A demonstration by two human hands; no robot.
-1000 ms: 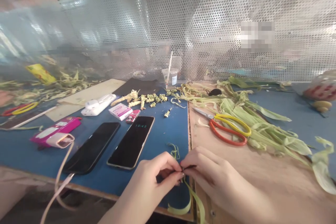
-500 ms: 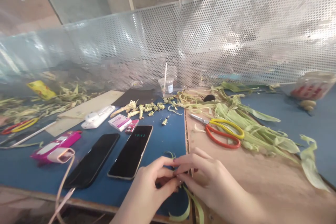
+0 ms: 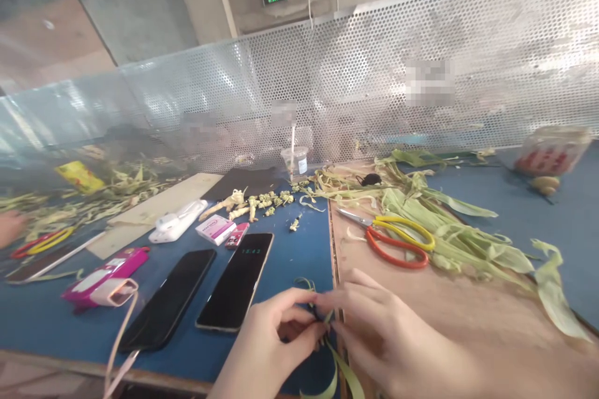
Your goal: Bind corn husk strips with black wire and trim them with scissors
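Note:
My left hand (image 3: 274,340) and my right hand (image 3: 374,330) meet at the table's near edge, fingertips pinched together on a thin green leaf strip (image 3: 339,371). The strip curls up between the fingers and trails down past the table edge. A pile of green corn husks (image 3: 444,224) lies on the wooden board (image 3: 444,305) to the right, with yellow and red scissors (image 3: 397,237) beside it. Small woven husk pieces (image 3: 259,199) sit in a row further back on the blue table (image 3: 299,249).
Two dark phones (image 3: 236,280) lie left of my hands, one on a cable. A pink power bank (image 3: 105,271), a white case (image 3: 175,221) and a small pink box (image 3: 215,229) sit further left. A plastic cup (image 3: 294,162) stands by the perforated metal screen (image 3: 374,75). Another person's hand (image 3: 9,224) shows at far left.
The view has tilted upward, so hands and table sit lower in frame. My fingers keep working the strip, with the pinch shifting slightly.

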